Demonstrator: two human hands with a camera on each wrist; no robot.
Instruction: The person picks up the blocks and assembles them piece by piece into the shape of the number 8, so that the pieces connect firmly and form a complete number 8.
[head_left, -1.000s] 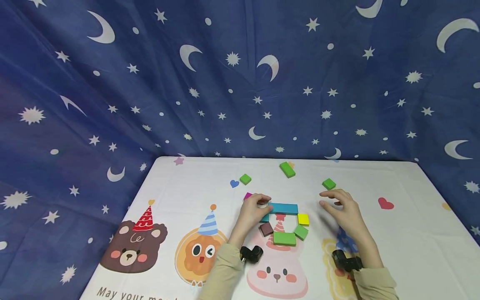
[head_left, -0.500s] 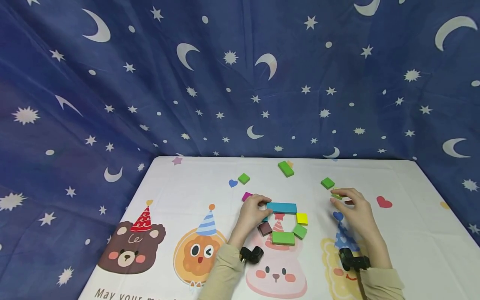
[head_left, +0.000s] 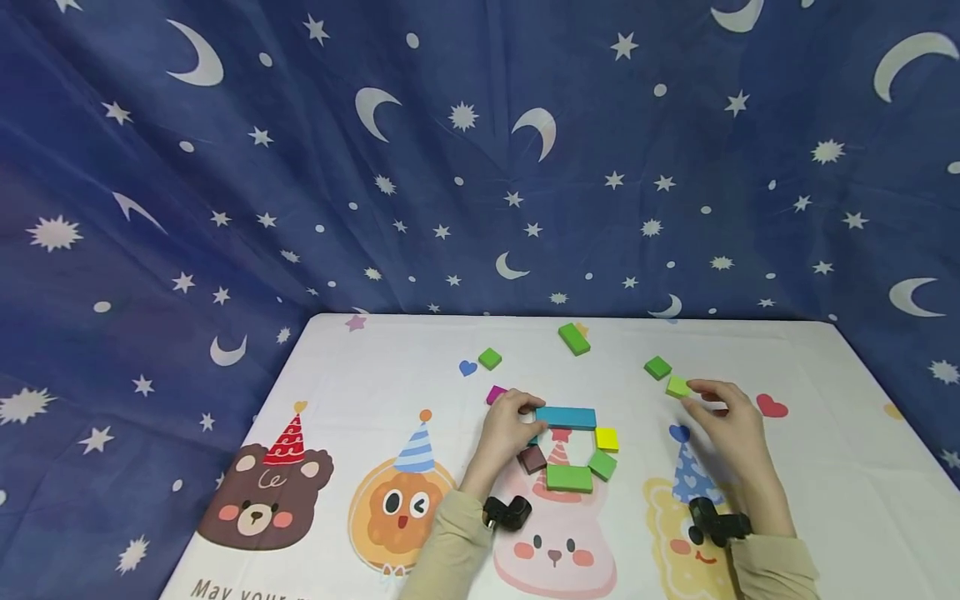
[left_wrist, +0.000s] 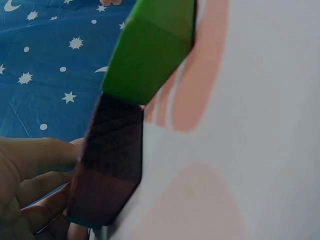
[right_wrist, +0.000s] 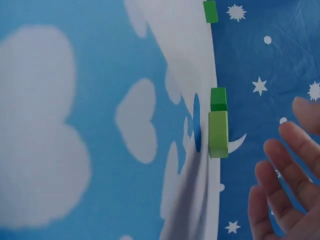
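My left hand (head_left: 504,435) is at the left end of a long blue block (head_left: 567,417), its index finger on the far side and its thumb on the near side. That block belongs to a ring with a brown block (head_left: 533,459), a long green block (head_left: 569,477), a small green block (head_left: 602,465) and a yellow block (head_left: 607,439). A teal block beneath the left hand is mostly hidden. On the right, my right hand (head_left: 731,425) has thumb and index finger spread beside a lime block (right_wrist: 218,134). The right wrist view shows its fingers apart from that block.
Loose green blocks lie toward the back: a small one (head_left: 490,358), a longer one (head_left: 574,339) and another small one (head_left: 657,367). A magenta block (head_left: 496,395) is partly behind the left hand. A starry blue curtain (head_left: 450,208) borders the white tablecloth (head_left: 840,467).
The right hand has moved to the right, bringing the lime block into sight at its fingertips. The left hand and the ring of blocks stay nearly in place.
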